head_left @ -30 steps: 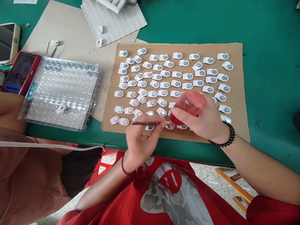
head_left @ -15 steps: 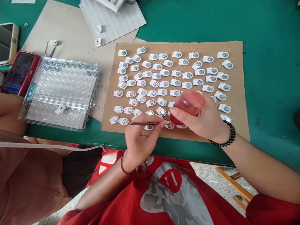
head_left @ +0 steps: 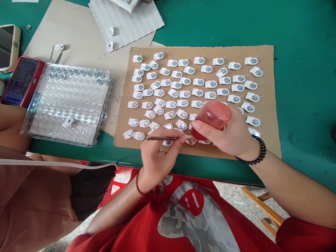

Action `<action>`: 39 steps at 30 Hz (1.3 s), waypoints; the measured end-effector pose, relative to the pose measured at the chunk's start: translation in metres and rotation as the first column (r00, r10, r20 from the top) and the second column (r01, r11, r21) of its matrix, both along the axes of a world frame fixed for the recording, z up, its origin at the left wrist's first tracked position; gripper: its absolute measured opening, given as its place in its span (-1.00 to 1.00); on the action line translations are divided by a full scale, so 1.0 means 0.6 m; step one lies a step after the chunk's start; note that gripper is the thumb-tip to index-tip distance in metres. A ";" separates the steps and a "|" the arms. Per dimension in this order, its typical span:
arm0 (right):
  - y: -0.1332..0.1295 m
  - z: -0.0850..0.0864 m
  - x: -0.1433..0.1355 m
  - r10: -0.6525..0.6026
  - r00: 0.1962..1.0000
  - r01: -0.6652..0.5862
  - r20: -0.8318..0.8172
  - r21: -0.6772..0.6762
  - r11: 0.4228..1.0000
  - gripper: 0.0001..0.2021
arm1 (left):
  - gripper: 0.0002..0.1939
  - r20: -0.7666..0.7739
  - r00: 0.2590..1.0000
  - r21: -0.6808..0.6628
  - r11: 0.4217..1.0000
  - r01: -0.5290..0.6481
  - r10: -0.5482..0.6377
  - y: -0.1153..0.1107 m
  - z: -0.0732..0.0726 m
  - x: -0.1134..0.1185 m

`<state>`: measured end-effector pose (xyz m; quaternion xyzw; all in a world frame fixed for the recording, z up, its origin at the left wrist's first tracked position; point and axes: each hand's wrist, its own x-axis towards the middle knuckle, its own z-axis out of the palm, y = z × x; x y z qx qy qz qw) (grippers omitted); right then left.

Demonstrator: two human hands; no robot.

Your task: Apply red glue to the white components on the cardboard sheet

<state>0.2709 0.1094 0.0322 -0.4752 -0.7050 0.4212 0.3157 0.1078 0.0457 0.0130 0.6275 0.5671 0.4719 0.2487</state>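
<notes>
My left hand [head_left: 159, 150] is closed in a pinch round a pair of metal tweezers [head_left: 162, 138], whose tips reach a small white piece with a round silver disc [head_left: 190, 140] near the front edge of the cardboard sheet [head_left: 147, 148]. Wrapped in my right hand [head_left: 233, 134] is a tilted red squeeze bottle [head_left: 214, 115], its lower end just above that same piece. Bottle and fingers hide the nozzle and some pieces beneath. Several rows of similar white pieces with silver discs [head_left: 184, 93] and thin wires lie across the cardboard.
Left of the cardboard stands a clear plastic tray [head_left: 70, 105] with bubble-textured compartments, some holding silver discs. A red-cased phone [head_left: 23, 82], a pale-cased phone [head_left: 9, 47] and spare tweezers [head_left: 59, 56] lie beyond it. Another person's brown garment [head_left: 34, 196] is at the left, near a white cable [head_left: 60, 163].
Almost nothing differs. The view has shifted slightly, and the bottle and both hands keep nearly the same position over the piece.
</notes>
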 end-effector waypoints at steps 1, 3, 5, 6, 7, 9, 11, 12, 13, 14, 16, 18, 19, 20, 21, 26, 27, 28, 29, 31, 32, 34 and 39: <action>0.000 0.001 0.000 0.001 1.000 -0.001 0.007 0.001 1.000 -0.73 | -0.81 0.000 1.000 0.005 1.000 0.003 -0.003 0.000 0.000 0.000; 0.000 0.002 -0.001 0.003 1.000 -0.003 0.017 0.009 1.000 -0.74 | -0.81 0.002 1.000 0.013 1.000 0.006 -0.006 0.000 0.000 0.000; 0.000 0.003 -0.001 0.001 1.000 -0.002 0.015 0.023 1.000 -0.76 | -0.81 0.009 1.000 0.011 1.000 0.008 -0.008 0.001 0.000 0.000; 0.000 0.004 0.000 0.001 1.000 -0.001 0.012 0.030 1.000 -0.78 | -0.81 0.011 1.000 0.008 1.000 0.007 -0.007 0.001 0.000 0.000; 0.000 0.004 0.000 0.002 1.000 -0.002 0.011 0.036 0.999 -0.80 | -0.81 0.010 1.000 0.007 1.000 0.007 -0.007 0.001 0.000 0.000; 0.000 0.003 0.000 0.013 1.000 -0.013 0.006 0.037 0.999 -0.84 | -0.81 0.005 1.000 0.011 1.000 0.007 -0.007 0.001 0.000 -0.001; 0.001 0.003 0.001 0.018 1.000 -0.018 0.000 0.036 0.999 -0.86 | -0.81 0.002 1.000 0.016 1.000 0.010 -0.010 0.001 0.000 -0.001; 0.001 0.003 0.001 0.020 1.000 -0.020 -0.004 0.036 0.999 -0.86 | -0.81 0.002 1.000 0.015 1.000 0.011 -0.011 0.001 0.000 -0.001; 0.002 0.003 0.002 0.022 1.000 -0.022 -0.008 0.036 0.999 -0.86 | -0.81 0.002 1.000 0.014 1.000 0.011 -0.011 0.001 0.000 -0.001; 0.002 0.003 0.002 0.022 1.000 -0.022 -0.009 0.037 0.999 -0.86 | -0.81 0.000 1.000 0.011 1.000 0.011 -0.011 0.001 0.000 -0.001; 0.002 0.003 0.003 0.023 1.000 -0.023 -0.006 0.041 0.999 -0.85 | -0.82 -0.004 1.000 0.003 1.000 0.011 -0.011 0.001 0.000 -0.001; 0.002 0.002 0.003 0.018 1.000 -0.018 0.002 0.047 0.999 -0.86 | -0.83 -0.003 1.000 0.000 1.000 0.010 -0.010 0.002 0.000 -0.001; 0.002 0.002 0.003 0.013 1.000 -0.013 0.004 0.053 0.999 -0.86 | -0.83 0.002 1.000 0.000 1.000 0.010 -0.010 0.002 0.000 -0.001; 0.002 0.002 0.003 0.011 1.000 -0.011 0.005 0.058 0.998 -0.86 | -0.83 0.008 1.000 0.001 1.000 0.009 -0.009 0.002 0.000 -0.001; 0.002 0.002 0.003 0.011 1.000 -0.012 0.006 0.057 0.998 -0.86 | -0.83 0.013 1.000 0.003 1.000 0.009 -0.009 0.002 0.000 -0.001; 0.002 0.001 0.004 0.012 1.000 -0.012 0.009 0.006 1.000 -0.82 | -0.82 0.004 1.000 -0.007 1.000 0.003 -0.003 0.001 0.001 0.000; 0.002 0.002 0.004 0.008 1.000 -0.008 0.008 0.000 1.000 -0.80 | -0.82 0.001 1.000 -0.005 1.000 0.001 -0.001 0.002 0.001 0.000; 0.002 0.002 0.004 0.005 1.000 -0.005 0.009 -0.004 1.000 -0.79 | -0.81 0.002 1.000 0.001 1.000 0.000 0.000 0.002 0.001 0.000; 0.002 0.002 0.004 0.003 1.000 -0.003 0.009 -0.005 1.000 -0.79 | -0.81 0.003 1.000 0.011 1.000 -0.002 0.002 0.002 0.001 0.001; 0.002 0.003 0.004 0.005 1.000 -0.005 0.009 -0.008 1.000 -0.79 | -0.81 0.000 1.000 0.024 1.000 -0.007 0.007 0.002 0.001 0.001; 0.002 0.003 0.004 0.006 1.000 -0.006 0.010 -0.012 1.000 -0.79 | -0.81 -0.003 1.000 0.024 1.000 -0.009 0.009 0.002 0.001 0.001; 0.002 0.003 0.004 -0.001 1.000 0.001 0.013 -0.018 1.000 -0.79 | -0.82 -0.004 1.000 0.012 1.000 -0.005 0.006 0.002 0.001 0.000; 0.002 0.003 0.005 0.001 1.000 -0.001 0.002 -0.018 1.000 -0.82 | -0.83 0.004 1.000 -0.001 1.000 -0.003 0.003 0.001 0.000 -0.001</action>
